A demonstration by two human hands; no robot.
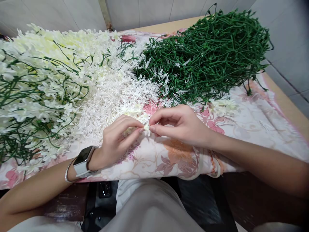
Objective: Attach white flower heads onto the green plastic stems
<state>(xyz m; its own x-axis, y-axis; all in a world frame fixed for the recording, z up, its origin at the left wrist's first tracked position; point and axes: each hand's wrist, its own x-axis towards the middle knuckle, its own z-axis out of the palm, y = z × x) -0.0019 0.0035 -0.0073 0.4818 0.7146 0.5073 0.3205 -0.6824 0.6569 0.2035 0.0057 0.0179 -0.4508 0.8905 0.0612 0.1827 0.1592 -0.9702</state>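
Small white plastic flower blossom [146, 129]: one piece, spiky petals.
Left hand [116, 140] and right hand [182, 125] both pinch it, fingertips closed; one green plastic stem pile [212, 48] behind.

No text, label, brand, number or sign can be read anywhere in view. The watch [83, 160] on the wrist of the left hand [116, 140] is turned at an angle, and no figures or maker's name can be made out on its screen. The cloth [243, 129] carries only a printed flower pattern, without lettering. The small white flower [146, 129] pinched between the left hand and the right hand [181, 124] bears no marking.
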